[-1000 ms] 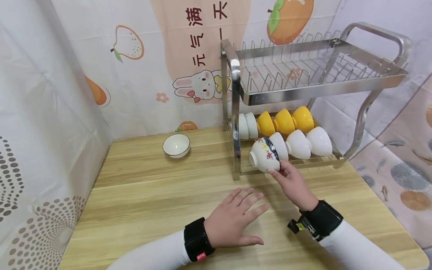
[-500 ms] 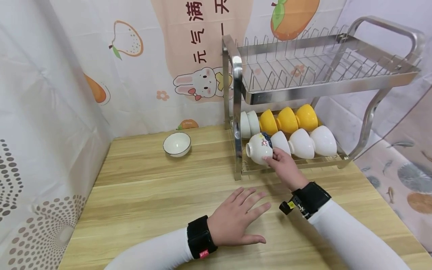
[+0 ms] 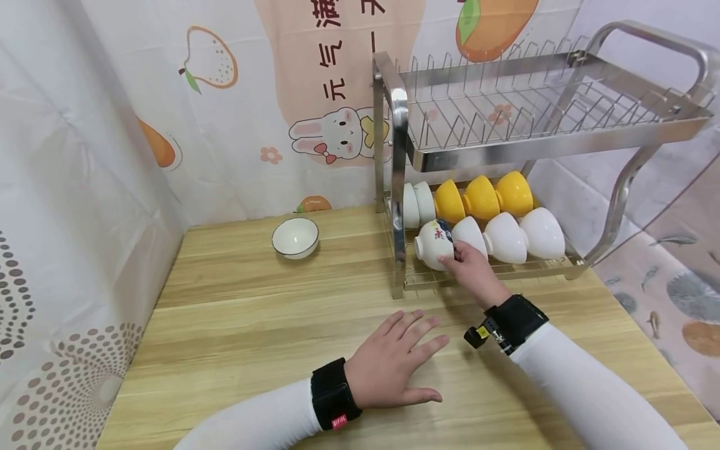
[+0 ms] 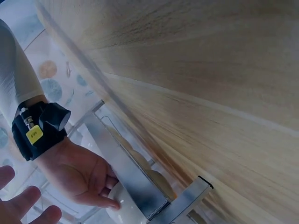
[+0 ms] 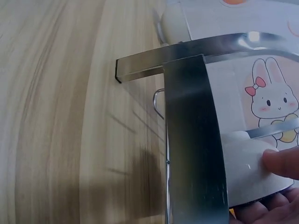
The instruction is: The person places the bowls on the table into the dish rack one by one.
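My right hand (image 3: 475, 270) pinches the rim of a white bowl (image 3: 433, 247) with small flowers and a dark blue band, tilted on its side at the left front of the rack's lower shelf. In the right wrist view, the thumb lies on the outside of that bowl (image 5: 250, 170) and the other fingers curl at its rim. Right beside it stand several plain white bowls (image 3: 504, 239) in a row. My left hand (image 3: 390, 362) is held over the table with its fingers spread and nothing in it.
A steel two-tier dish rack (image 3: 398, 187) stands at the back right of the wooden table (image 3: 236, 337). Yellow bowls (image 3: 480, 197) and pale bowls (image 3: 410, 206) fill its back row. A dark-rimmed white bowl (image 3: 295, 237) sits upright at the back left, near a printed curtain (image 3: 242, 169).
My right hand has brought the flowered bowl slightly left and back, lower into the front row of the rack. The left hand has hardly moved; the head view has shifted a little.
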Demonstrator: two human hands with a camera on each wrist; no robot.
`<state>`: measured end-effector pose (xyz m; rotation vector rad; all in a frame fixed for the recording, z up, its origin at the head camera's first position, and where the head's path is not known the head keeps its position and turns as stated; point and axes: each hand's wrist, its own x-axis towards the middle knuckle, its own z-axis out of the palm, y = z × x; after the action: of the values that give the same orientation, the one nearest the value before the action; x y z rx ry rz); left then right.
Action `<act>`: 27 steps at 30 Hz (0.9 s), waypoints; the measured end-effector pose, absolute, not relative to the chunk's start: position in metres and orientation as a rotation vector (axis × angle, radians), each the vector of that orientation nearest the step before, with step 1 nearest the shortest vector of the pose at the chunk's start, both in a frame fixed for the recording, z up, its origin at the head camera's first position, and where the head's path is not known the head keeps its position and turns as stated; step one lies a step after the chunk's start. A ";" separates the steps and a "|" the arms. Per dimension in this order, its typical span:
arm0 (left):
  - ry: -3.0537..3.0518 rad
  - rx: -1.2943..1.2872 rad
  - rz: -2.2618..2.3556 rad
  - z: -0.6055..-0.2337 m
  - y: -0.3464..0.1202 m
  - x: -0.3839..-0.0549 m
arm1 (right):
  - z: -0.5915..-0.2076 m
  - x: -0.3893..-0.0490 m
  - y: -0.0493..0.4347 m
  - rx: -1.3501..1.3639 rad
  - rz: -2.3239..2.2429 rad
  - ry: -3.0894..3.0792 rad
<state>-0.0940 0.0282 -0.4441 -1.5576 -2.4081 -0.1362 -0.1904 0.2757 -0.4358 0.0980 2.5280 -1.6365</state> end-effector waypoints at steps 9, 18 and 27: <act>-2.407 -1.541 -0.100 -0.442 0.027 -0.092 | -0.435 -0.187 0.271 0.096 -1.580 2.593; -2.445 -1.502 -0.124 -0.440 0.024 -0.088 | -0.438 -0.182 0.270 0.079 -1.549 2.658; -2.609 -1.301 -0.208 -0.441 0.008 -0.088 | -0.437 -0.142 0.272 0.038 -1.685 2.683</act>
<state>-0.0885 0.0083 -0.4408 -1.3012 -2.6086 -0.2079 -0.1419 0.2716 -0.4368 0.0377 2.6834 -1.6848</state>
